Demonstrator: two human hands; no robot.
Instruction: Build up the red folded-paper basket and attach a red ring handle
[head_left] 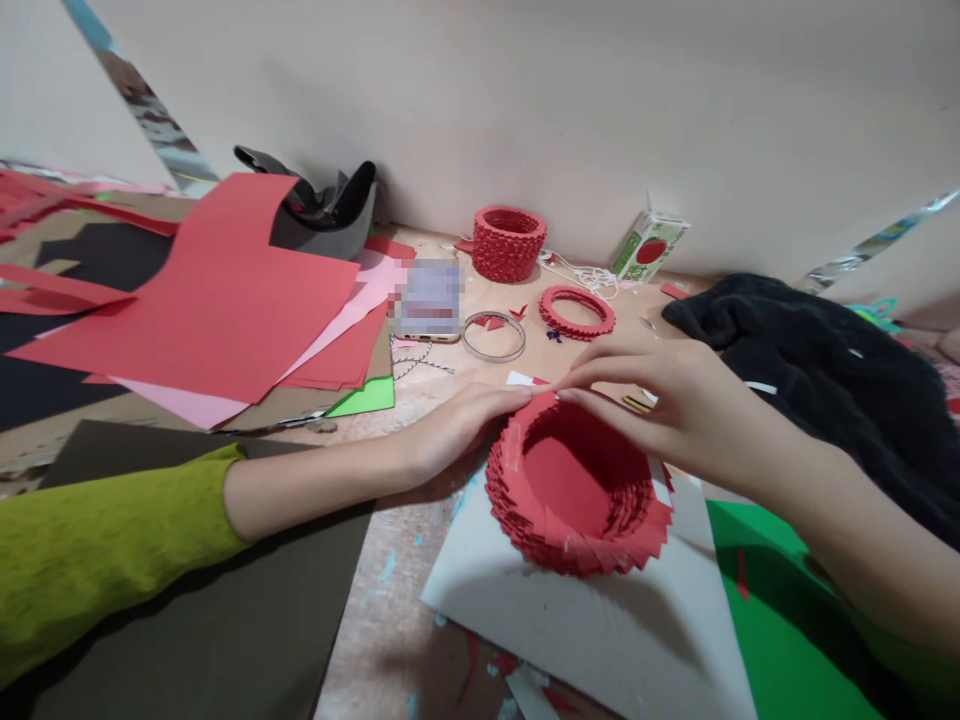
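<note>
Hands meet at the far rim of a red paper bowl built from many folded, interlocked pieces. The left hand, reaching in from a green sleeve, rests against the bowl's outer wall with fingers extended to the rim; the right hand pinches at the same spot on the rim with thumb and forefinger, seemingly on a single small red piece, though what exactly is gripped cannot be told. The bowl sits on a white sheet lying on the tabletop, just in front of the person, with a green sheet to its right. Judged by its state, the bowl is well advanced: the wall stands several rows high, the base is closed, and the work appears to be at the top row; whether further rows remain cannot be told. The bowl is tilted, its opening facing up and toward the camera; being round, it has no long axis across, and its central axis leans toward the viewer. Farther back stand a smaller red paper cylinder and a flat red paper ring, with a clear tape ring beside it. Red paper sheets are stacked to the left, a dark cloth to the right.
</note>
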